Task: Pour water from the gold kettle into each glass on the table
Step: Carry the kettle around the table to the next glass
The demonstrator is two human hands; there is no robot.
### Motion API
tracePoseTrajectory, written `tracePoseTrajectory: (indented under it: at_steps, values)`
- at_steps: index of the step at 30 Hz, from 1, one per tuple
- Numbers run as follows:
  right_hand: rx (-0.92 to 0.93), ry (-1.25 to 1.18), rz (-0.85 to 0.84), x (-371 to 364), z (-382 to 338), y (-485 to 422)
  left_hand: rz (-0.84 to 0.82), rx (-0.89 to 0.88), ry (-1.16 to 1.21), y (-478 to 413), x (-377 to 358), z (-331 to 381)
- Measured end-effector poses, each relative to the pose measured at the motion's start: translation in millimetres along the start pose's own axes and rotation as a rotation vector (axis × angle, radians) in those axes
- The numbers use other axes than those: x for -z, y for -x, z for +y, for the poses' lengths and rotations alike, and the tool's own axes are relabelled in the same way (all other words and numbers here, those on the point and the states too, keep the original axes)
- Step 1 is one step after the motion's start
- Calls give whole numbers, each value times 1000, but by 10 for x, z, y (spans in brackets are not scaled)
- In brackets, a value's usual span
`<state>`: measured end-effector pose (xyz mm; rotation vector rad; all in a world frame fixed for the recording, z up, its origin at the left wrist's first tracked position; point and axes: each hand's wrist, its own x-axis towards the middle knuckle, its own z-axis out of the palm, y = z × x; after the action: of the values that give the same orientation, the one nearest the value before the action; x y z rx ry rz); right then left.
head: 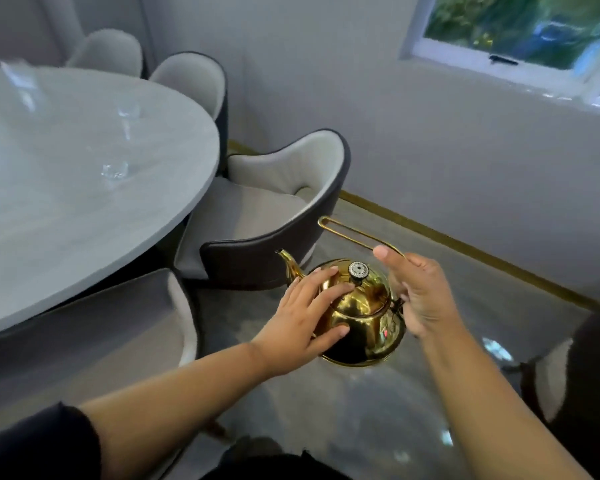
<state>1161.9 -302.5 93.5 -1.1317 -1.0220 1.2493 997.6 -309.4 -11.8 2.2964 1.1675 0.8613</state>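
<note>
The gold kettle (pixel 364 317) hangs over the floor at lower centre, to the right of the table, with its spout pointing up and left. My right hand (pixel 420 296) grips its long wire handle. My left hand (pixel 309 313) lies flat against the kettle's left side and lid, fingers spread. On the round grey table (pixel 66 216) stand clear glasses: one near the right edge (pixel 115 170), one farther back (pixel 127 114) and a blurred one at the far left (pixel 20 81).
Grey chairs with dark backs ring the table: one (pixel 274 216) right beside the kettle, one (pixel 118 330) under my left arm, two more at the back. A white wall with a window (pixel 520 26) is to the right. The floor is glossy.
</note>
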Motion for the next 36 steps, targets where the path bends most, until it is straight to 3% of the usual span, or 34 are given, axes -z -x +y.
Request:
tracePoseTrajectory:
  at_steps: [10,25,36]
  values:
    - [-90,77,-253,-430,201,-1709,119,246,-89,-827,298,-881]
    - [-135,57,-503,-1955,353,-3690,212,509,-225,-1682,1355,-2364]
    - [-184,44,-790,-3043,434,-4756,339,686,-317,-2069,1892,-3204]
